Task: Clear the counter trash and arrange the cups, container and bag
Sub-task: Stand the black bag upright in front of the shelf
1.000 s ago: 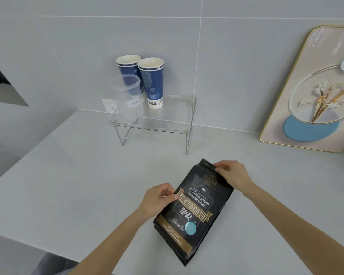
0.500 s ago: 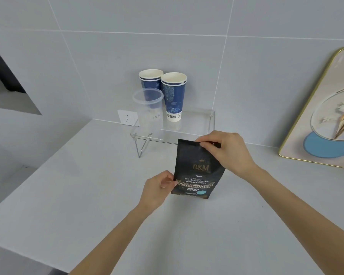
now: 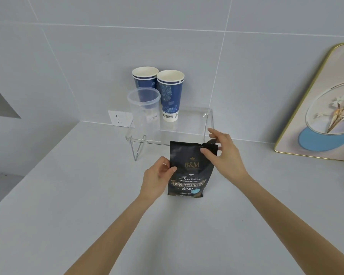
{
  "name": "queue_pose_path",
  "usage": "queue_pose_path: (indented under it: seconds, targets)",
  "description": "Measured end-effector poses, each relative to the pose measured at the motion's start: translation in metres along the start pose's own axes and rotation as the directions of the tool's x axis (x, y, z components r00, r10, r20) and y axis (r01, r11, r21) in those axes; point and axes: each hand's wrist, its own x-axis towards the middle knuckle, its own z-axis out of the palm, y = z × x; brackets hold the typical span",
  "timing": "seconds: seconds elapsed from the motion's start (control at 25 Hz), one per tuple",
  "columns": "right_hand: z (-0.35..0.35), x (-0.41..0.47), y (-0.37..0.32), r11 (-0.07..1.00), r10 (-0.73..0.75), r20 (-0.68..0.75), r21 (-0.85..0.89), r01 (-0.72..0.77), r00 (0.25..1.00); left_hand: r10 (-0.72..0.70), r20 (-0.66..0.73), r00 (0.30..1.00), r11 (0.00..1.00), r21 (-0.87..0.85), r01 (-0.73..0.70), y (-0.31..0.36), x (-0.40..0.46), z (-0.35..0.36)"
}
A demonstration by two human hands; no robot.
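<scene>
Coffee bag (image 3: 189,171) stands upright on the bench (image 3: 68,195), left hand (image 3: 157,179) fingers clamped on its left edge, right hand (image 3: 222,151) fingers pinching its top right corner.

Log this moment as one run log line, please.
stage: standing bag | black coffee bag: upright on counter | left hand: holds bag's left edge | right hand: pinches top right corner | clear shelf: right side free

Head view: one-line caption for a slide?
Both hands, left and right, stand a black coffee bag upright before a clear shelf.
</scene>
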Motion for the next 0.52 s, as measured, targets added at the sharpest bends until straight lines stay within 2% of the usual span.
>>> queue_pose_path:
  seconds: [0.12, 0.28, 0.44, 0.52]
  targets:
    - [0.003, -0.018, 0.028, 0.965, 0.232, 0.058, 0.109, -0.237, 0.971, -0.007, -0.006, 1.000, 1.000, 0.021, 0.007, -0.002, 0.008, 0.000]
    - [0.022, -0.031, 0.047, 0.921, 0.345, 0.234, 0.102, -0.376, 0.909, -0.024, -0.001, 1.000, 1.000, -0.008, 0.024, -0.007, 0.015, 0.000]
    - [0.035, -0.029, 0.051, 0.908, 0.395, 0.153, 0.086, -0.410, 0.906, -0.064, 0.103, 0.993, 0.998, 0.004, 0.064, -0.024, 0.010, 0.009]
    - [0.038, -0.027, 0.050, 0.930, 0.356, 0.076, 0.069, -0.361, 0.931, -0.072, 0.063, 0.995, 0.996, 0.052, 0.068, -0.028, 0.008, 0.014]
